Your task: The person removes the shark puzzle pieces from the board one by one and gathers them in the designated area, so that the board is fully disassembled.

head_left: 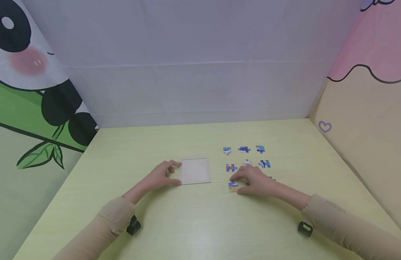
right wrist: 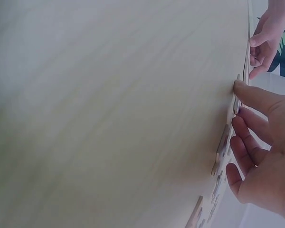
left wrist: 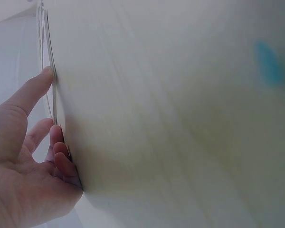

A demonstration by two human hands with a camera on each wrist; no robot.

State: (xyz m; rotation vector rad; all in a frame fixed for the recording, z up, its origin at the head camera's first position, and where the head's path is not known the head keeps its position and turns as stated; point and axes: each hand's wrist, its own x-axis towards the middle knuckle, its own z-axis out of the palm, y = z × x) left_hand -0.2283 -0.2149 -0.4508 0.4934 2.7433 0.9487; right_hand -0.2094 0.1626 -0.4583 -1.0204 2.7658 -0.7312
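Note:
A square, pale puzzle tray (head_left: 195, 170) lies flat on the table. My left hand (head_left: 161, 176) touches its left edge, thumb at the near corner and index finger at the far one; in the left wrist view the thumb (left wrist: 35, 88) meets that edge. To the tray's right, my right hand (head_left: 257, 181) pinches a blue and sandy jigsaw piece (head_left: 233, 187) between thumb and index finger. In the right wrist view the other fingers (right wrist: 242, 152) are bent beside it. More pieces lie partly hidden under this hand.
Several loose jigsaw pieces lie in rows beyond the right hand, among them a blue one (head_left: 260, 148), a red and blue one (head_left: 231, 168) and another blue one (head_left: 264, 164). A pale cloth wall (head_left: 200, 90) stands behind the table (head_left: 194, 224).

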